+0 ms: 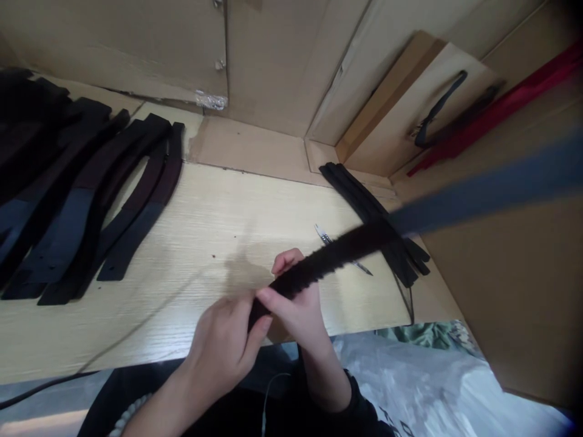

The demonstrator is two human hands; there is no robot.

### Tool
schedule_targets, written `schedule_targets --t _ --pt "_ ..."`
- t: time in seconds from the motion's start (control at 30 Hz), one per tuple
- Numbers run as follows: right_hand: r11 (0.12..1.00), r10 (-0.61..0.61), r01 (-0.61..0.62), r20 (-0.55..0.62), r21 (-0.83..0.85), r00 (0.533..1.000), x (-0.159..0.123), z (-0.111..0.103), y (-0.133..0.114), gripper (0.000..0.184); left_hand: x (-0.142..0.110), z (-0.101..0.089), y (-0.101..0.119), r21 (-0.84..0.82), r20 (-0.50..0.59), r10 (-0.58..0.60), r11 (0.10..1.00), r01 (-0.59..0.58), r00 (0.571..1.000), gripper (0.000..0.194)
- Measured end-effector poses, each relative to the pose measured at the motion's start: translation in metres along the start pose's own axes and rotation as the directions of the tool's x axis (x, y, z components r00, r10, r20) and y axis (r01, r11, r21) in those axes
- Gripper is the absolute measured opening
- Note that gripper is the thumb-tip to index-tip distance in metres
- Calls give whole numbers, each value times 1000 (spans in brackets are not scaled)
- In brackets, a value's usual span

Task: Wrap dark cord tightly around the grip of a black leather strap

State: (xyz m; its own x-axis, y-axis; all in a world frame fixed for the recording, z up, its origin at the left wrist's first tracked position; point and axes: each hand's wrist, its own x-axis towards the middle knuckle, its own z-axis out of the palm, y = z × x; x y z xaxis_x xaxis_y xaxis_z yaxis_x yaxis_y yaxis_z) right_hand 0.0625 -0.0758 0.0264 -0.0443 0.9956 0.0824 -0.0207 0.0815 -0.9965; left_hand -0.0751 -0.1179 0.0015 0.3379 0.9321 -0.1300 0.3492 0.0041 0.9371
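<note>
Left hand (221, 346) and right hand (298, 312) clamped close together on a black strap (319, 265) above the pale wood worktop (218, 227)

We pinched the strap's dark, ridged section between our fingers at 6 o'clock, its blurred blue-grey length running out toward 3 o'clock. A slim metal craft knife (332, 243) lay just beyond our hands at 1 o'clock, beside a bundle of black straps (373, 218). Rows of black-and-navy straps (95, 206), some with punched holes, lay at 9 o'clock.

Hand path over wood desk (204, 243) btwn black straps (132, 200) & craft knife (324, 237); cardboard wall (510, 291) blocks far right.
</note>
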Motion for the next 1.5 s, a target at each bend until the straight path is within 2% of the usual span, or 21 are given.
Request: schedule_targets --t 0.07,0.1,0.2,0.27,0.3,0.4,0.47,0.53,0.63,0.7,0.77,0.83,0.9,0.93,1.0,1.07,1.13,1.2,1.3,1.5 --pt "1000 -9 9 -9 -4 1000 -3 0 1 23 1 -3 1 19 -15 0 1000 1 1000 41" --pt "1000 -12 11 25 24 1000 -5 -2 3 20 1 -6 1 6 23 5 1000 -5 1000 37" --pt "985 -14 -23 211 169 977 -9 -10 11 20 1 -13 1 -88 259 76 995 -55 963 32" --pt "972 -16 -48 273 229 962 -9 -14 13 21 1 -14 2 -118 330 108 990 -72 938 35" --pt "972 -22 -41 261 233 965 -8 -14 13 22 2 -11 2 -107 308 103 992 -74 946 32" --pt "990 -24 5 131 144 991 -3 -9 9 23 3 0 4 -24 114 55 998 -53 992 21" --pt "997 3 -8 67 75 998 -1 -6 6 24 3 6 4 -1 32 52 999 -52 998 25" --pt "995 34 -40 78 87 996 -2 -4 6 25 2 8 3 -37 53 76 997 -74 996 29" --pt "959 26 -74 174 272 984 -5 -5 10 29 -1 4 1 -153 195 139 982 -110 971 42" --pt "927 23 -93 192 363 981 -7 -6 12 31 -2 0 0 -200 246 152 974 -104 957 48" --pt "937 58 -101 137 333 989 -7 -6 11 26 -1 -2 2 -188 201 116 979 -78 973 38" --pt "976 67 -73 36 204 997 -5 -5 8 20 -1 -3 6 -159 106 53 987 -35 993 26" --pt "995 24 -22 -23 99 999 -5 -4 5 21 0 -2 11 -161 45 -5 987 13 999 20" --pt "996 -2 4 -32 89 1000 -5 -4 5 23 0 -3 13 -183 56 -27 982 37 998 19" --pt "989 -21 23 -13 144 1000 -6 -5 7 26 2 -5 14 -264 174 -46 960 92 984 19" --pt "975 25 -35 49 219 998 -7 -6 10 27 4 -7 11 -370 356 -30 913 171 934 25" --pt "964 69 -94 109 248 992 -7 -8 9 28 5 -8 6 -461 480 -5 849 257 877 34" --pt "970 80 -116 167 216 983 -6 -8 4 26 6 -7 2 -528 516 2 788 316 856 39" --pt "982 98 -132 228 138 969 -1 -10 -4 22 4 -4 0 -593 517 -2 720 360 856 42" --pt "975 145 -157 86 157 986 9 -24 -6 23 -4 4 0 -651 546 -12 623 434 838 45"
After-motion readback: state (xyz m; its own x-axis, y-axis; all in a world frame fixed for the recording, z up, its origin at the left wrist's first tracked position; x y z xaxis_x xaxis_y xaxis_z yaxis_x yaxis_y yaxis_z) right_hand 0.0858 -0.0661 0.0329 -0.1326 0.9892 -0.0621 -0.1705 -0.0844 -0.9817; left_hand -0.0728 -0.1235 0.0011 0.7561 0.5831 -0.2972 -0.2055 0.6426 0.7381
